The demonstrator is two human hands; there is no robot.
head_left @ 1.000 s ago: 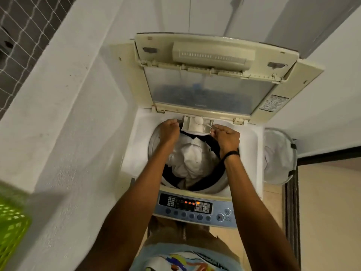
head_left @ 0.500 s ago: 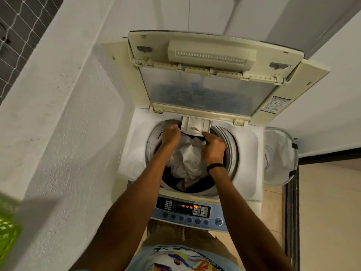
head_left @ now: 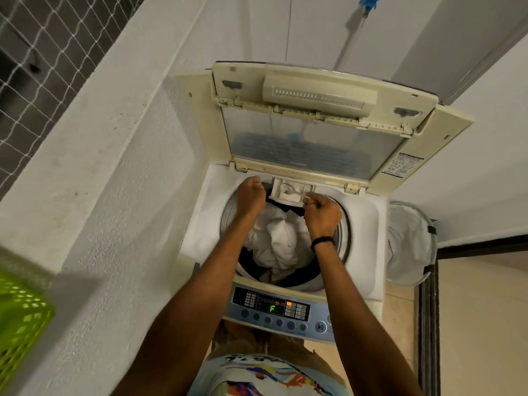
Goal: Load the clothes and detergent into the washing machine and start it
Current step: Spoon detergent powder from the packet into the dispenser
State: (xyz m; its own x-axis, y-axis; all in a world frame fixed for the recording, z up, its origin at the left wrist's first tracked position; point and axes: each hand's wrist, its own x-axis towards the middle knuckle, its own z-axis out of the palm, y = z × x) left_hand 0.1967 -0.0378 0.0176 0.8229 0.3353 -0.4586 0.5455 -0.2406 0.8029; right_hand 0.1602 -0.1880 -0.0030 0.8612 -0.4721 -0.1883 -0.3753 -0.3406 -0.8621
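A: While the lid [head_left: 314, 150] stands raised at the back, the washing machine [head_left: 197, 224] is open on top. Its drum [head_left: 344, 232] holds the clothes [head_left: 280, 238]: a white bundle over dark cloth.

B: Around it?

A: White mesh hamper [head_left: 408, 244] just beside the machine's right side. Green basket [head_left: 20, 310] at far left, blurred.

B: Panel?

A: Control panel [head_left: 271, 307] along the front edge, lit, green "F" showing.

B: Detergent?

A: Detergent drawer [head_left: 278, 192] juts over the drum's back edge, pale inside. Whether it holds detergent, cannot tell.

B: Hands?

A: Left hand [head_left: 251, 195] at the opening's back-left rim, fingers curled; round what, cannot tell. Right hand [head_left: 323, 214], black wristband [head_left: 323, 242], at the drawer's right front corner, pinching a thin white piece [head_left: 294, 192] that reaches into the drawer.
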